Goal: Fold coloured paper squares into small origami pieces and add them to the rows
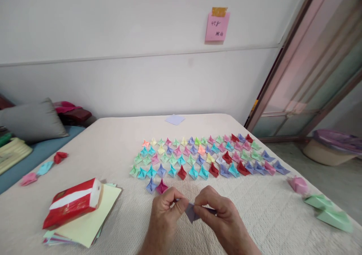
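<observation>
The tabletop [118, 145] bears rows of small folded papers [181, 160], a red-and-white packet [74, 201] on stacked paper sheets [97, 209], a pale sheet [175, 119] near the wall, and colored folded pieces along both sides.

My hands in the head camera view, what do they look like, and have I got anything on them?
Your left hand and right hand are both bare: no glove, ring, watch, bracelet or sleeve shows, right down to the picture's bottom edge. No markings can be made out. Parts of each are turned away, so a small ring there can't be ruled out.
</observation>
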`<state>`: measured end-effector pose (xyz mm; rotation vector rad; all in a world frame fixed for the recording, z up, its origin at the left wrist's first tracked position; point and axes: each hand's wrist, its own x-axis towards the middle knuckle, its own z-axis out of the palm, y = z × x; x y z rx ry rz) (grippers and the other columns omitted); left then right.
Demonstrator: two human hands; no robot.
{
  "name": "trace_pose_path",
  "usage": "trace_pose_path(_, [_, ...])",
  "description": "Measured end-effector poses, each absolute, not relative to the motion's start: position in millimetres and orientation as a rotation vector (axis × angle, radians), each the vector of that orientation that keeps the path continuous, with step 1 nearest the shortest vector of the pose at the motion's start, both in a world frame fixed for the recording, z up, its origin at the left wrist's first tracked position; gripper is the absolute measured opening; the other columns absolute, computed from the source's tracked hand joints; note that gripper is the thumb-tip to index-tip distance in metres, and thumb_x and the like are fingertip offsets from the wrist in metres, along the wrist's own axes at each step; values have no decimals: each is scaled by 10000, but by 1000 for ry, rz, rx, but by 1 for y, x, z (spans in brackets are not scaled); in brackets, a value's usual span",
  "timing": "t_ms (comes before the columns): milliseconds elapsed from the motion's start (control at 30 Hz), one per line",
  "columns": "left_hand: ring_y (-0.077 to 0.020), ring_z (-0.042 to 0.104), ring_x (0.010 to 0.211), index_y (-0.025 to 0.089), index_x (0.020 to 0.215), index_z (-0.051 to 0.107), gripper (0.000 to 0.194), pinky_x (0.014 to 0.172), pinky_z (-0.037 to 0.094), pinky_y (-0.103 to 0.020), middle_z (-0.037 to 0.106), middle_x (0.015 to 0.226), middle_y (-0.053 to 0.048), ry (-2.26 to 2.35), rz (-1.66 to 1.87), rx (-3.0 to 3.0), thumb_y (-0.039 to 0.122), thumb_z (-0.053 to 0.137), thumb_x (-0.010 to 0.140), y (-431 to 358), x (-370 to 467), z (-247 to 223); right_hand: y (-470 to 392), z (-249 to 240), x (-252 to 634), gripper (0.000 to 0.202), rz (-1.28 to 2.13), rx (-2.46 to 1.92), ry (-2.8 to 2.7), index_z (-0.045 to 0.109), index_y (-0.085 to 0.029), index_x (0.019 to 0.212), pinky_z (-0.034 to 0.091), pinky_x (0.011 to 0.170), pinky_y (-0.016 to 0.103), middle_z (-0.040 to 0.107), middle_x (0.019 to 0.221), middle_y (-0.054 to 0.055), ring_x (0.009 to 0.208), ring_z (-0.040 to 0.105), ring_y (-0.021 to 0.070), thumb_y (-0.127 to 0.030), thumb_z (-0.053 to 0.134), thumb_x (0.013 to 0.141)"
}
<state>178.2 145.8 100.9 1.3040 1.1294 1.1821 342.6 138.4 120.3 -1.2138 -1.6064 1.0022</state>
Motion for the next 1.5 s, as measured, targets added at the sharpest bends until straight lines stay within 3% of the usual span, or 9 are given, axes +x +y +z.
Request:
trace_pose_path(233, [-153,494,648,166,660,649,370,634,377,-261,568,628,4,1125,1131,1209,471,589,860,148,175,108,139,123,345,194,1008,-1228,-1596,636,-209,610,407,607,306,575,666,6,661,561,185,-238,601,798])
trace_pose_path(367, [-180,557,788,188,917,690,362,698,421,-264,638,831,-3,986,1049,1229,422,816,672,150,175,109,141,119,347,183,981,-1234,-1564,632,-216,613,403,608,301,566,651,-8,651,557,176,-254,623,792])
trace_pose_path(533, [-138,514,660,159,636,671,214,666,384,-249,559,616,35,1038,969,1302,310,770,753,148,183,113,141,114,347,180,956,-1216,-1564,656,-220,630,408,600,291,564,644,-11,645,556,176,-276,637,800])
trace_pose_path(633, [-145,530,655,170,668,695,159,647,385,-249,595,631,29,1090,1066,1317,285,757,758,148,181,111,141,114,350,84,975,-1213,-1570,695,-238,753,443,658,298,645,720,-5,705,598,193,-315,683,786])
trace_pose_path(767, [-163,572,687,180,726,717,123,668,414,-263,653,688,7,1101,1110,1391,287,728,788,152,174,107,142,116,354,160,994,-1193,-1598,710,-259,919,474,757,314,727,892,20,852,658,229,-372,685,810])
trace_pose_path(900, [-165,574,696,180,742,725,133,677,427,-266,649,697,2,1083,1103,1420,300,722,800,153,172,109,142,116,354,197,953,-1200,-1655,728,-238,845,475,700,312,722,804,34,770,660,216,-364,584,892])
trace_pose_path(1167, [-157,574,674,178,698,733,65,670,428,-256,657,669,13,1087,1167,1287,214,736,752,151,174,104,141,108,352,269,764,-1286,-1649,676,-216,679,447,598,284,651,644,12,632,605,187,-367,583,881])
trace_pose_path(1400, [-217,664,868,163,929,749,198,840,487,-337,766,907,-63,874,1083,1065,294,717,784,154,174,106,141,108,352,339,648,-1339,-1648,505,-214,579,356,487,246,482,537,-39,504,479,137,-377,581,867])
trace_pose_path(1500, [-149,634,722,158,887,715,154,710,496,-262,721,775,-27,909,1090,1133,294,686,821,152,177,107,141,109,351,348,618,-1333,-1671,446,-223,571,337,477,243,438,536,-48,495,449,130,-357,562,870])
